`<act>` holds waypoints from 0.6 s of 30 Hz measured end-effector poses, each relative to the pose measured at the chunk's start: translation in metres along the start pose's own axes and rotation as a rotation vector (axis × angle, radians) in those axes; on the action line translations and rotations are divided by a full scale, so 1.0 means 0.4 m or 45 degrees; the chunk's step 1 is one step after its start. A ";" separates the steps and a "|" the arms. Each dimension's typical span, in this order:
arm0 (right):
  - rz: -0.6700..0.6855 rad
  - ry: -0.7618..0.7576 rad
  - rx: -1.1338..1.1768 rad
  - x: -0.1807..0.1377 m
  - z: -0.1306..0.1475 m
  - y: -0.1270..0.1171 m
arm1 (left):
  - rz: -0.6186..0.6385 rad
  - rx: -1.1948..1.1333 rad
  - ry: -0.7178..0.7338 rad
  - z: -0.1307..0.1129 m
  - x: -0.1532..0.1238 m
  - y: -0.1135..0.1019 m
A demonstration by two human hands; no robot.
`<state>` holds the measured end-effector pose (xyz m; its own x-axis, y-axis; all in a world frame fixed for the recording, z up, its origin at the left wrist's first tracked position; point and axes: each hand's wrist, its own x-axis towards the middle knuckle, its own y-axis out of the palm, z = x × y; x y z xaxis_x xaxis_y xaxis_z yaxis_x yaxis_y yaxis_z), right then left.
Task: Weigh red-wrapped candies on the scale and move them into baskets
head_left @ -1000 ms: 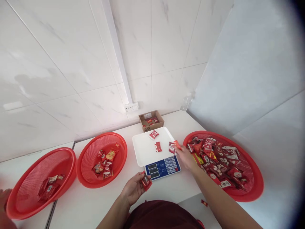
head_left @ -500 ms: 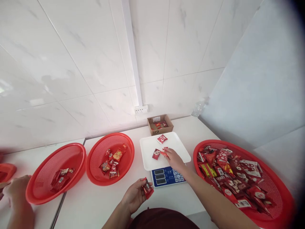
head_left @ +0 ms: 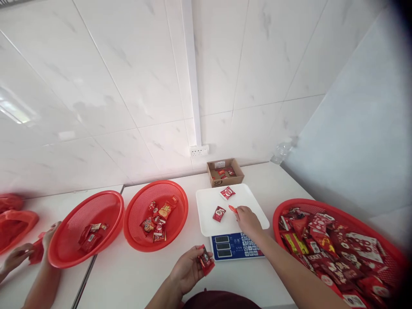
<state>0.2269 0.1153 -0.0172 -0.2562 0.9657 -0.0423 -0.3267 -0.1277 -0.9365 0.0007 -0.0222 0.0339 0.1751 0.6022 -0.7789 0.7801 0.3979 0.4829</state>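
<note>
White tabletop [head_left: 128,279] supports a digital scale [head_left: 236,249]. The left hand [head_left: 189,268] pinches a dark-red snack packet [head_left: 206,260] before the scale; the right hand [head_left: 249,221] pinches an orange-red packet [head_left: 233,209] over its tray [head_left: 207,223], near two wrapped snacks [head_left: 219,213]. Cardboard box [head_left: 229,180] sits behind the scale.

Right hand [head_left: 248,221]'s packet [head_left: 232,209] part-hidden, fullest basket [head_left: 392,267] cropped

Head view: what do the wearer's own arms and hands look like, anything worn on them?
Left grip and right grip are bare hands: no gloves, no watch showing. Both forearms are bare, without visible sleeves or markings. A dark maroon garment shows below.
</note>
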 end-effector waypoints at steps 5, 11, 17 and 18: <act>0.005 0.048 -0.089 0.014 0.007 0.014 | -0.005 -0.003 0.007 -0.005 0.001 0.003; 0.108 0.024 -0.046 -0.003 -0.014 0.046 | -0.015 -0.007 -0.002 -0.004 0.008 -0.001; 0.083 -0.003 0.005 -0.014 -0.009 0.048 | 0.012 -0.019 -0.008 0.000 0.015 -0.005; 0.073 -0.016 0.004 -0.011 -0.004 0.047 | 0.013 -0.018 -0.009 -0.001 0.016 -0.005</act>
<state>0.2234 0.1090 -0.0353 -0.2856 0.9540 -0.0913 -0.3138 -0.1831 -0.9317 0.0000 -0.0187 0.0281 0.1872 0.6014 -0.7767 0.7696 0.4016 0.4964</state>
